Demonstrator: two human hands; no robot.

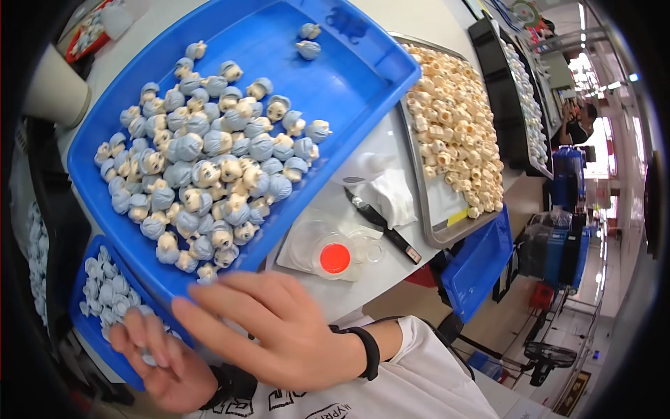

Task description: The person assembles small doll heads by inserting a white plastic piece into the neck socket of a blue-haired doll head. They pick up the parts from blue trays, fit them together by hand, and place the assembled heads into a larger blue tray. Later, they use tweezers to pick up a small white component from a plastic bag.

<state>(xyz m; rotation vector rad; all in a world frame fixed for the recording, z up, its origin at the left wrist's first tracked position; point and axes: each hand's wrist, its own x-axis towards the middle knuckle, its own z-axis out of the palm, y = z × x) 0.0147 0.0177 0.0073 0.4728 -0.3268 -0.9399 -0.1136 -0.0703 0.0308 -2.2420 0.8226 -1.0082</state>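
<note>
My left hand [165, 363] is low on the left, fingers curled round a small light-blue piece [148, 357] that is mostly hidden. Beside it my right hand [276, 325], with a black wristband, reaches over the near edge of the large blue tray [363, 119]. Its fingers are stretched out and apart, slightly blurred; a pale bit by the fingertips is too smeared to name. Many small doll heads with light-blue hair [209, 171] lie heaped in that tray. Under my left hand, a smaller blue bin [87, 321] holds light-blue hair pieces [112, 290].
A metal tray [436, 234] of cream-coloured hollow pieces [453, 119] stands right of the blue tray. Between them lie a black-handled knife [380, 222], a white bottle [363, 167], tissue [394, 199] and a clear dish with a red disc [335, 258]. Another person [579, 126] is far right.
</note>
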